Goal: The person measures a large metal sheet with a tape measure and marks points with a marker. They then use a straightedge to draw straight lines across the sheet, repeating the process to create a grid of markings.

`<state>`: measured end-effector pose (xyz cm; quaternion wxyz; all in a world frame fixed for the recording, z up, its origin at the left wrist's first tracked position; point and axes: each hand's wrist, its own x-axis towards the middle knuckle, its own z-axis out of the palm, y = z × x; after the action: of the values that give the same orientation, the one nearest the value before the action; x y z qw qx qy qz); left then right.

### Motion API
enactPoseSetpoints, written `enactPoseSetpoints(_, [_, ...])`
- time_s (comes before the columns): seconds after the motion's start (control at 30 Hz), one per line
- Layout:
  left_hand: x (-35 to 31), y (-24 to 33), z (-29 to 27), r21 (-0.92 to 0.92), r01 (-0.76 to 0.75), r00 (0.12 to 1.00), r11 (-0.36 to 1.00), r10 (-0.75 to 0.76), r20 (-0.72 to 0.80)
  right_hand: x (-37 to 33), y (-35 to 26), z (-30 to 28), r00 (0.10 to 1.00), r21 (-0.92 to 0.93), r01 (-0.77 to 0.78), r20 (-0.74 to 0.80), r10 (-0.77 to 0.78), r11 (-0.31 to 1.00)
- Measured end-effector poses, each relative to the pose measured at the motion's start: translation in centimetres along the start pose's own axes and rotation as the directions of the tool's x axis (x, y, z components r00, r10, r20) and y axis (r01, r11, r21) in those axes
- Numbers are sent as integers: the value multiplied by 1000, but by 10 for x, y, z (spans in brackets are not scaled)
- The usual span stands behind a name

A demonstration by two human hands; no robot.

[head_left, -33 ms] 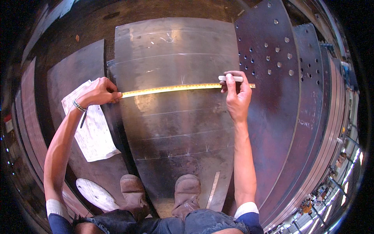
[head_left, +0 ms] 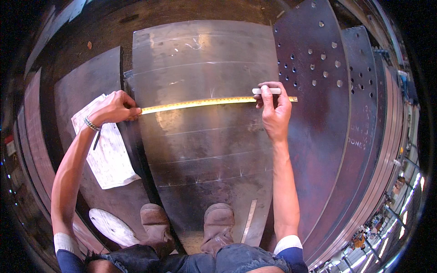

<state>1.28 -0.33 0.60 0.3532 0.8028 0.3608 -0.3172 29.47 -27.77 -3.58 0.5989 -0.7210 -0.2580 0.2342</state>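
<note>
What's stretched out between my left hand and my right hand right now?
In the head view, a yellow measuring tape runs from your left hand to your right hand, over the chalk-lined metal plate.

Metal plate (head_left: 200,142) under tape (head_left: 200,103), probable ruler (head_left: 249,221)

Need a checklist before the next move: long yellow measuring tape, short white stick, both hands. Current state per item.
1. Left end of the long, thin yellow measuring tape pinched by the left hand: ok.
2. Tape reaches across the broad grey steel plate: ok, its far end shows past the right edge.
3. Short, pale white stick gripped in the right hand: ok.
4. Stick touching the plate: cannot tell.
5. Tape flat along its whole length: cannot tell.
6. Scuffed brown boots clear of the tape: ok.
</note>
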Motion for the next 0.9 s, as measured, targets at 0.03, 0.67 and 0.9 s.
enactPoseSetpoints(0.03, [1, 2, 1, 15, -3, 1000, 1000, 3, 1, 0, 1, -1, 1000, -11, 1, 0, -1, 1000])
enactPoseSetpoints(0.67, [3, -1, -3, -50, 14, 1000, 999, -14, 13, 3, 6, 1, 1000, -43, -4, -5, 3, 999])
enactPoseSetpoints(0.9, [0, 4, -6, -64, 11, 1000, 998, -10, 26, 2, 6, 0, 1000, -27, -12, -12, 12, 1000])
